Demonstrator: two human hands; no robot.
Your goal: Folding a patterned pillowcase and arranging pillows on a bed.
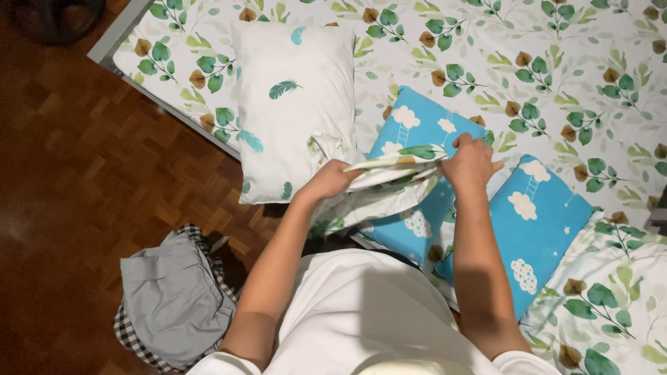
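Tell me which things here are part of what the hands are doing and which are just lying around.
In use:
left hand
right hand
leaf-print pillowcase
blue cloud pillow

Lying about:
white feather pillow
second blue cloud pillow
grey and checked clothes on the wooden floor

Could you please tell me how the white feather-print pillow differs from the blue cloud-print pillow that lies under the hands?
The white feather-print pillow has a pale cover with a few teal feathers; the blue cloud-print pillow is bright blue with white clouds and ladders. The white one lies fully in view, clear of both hands; the blue one is partly covered by the leaf-print cloth that the left hand and right hand hold. Both lie on the leaf-print bedsheet.
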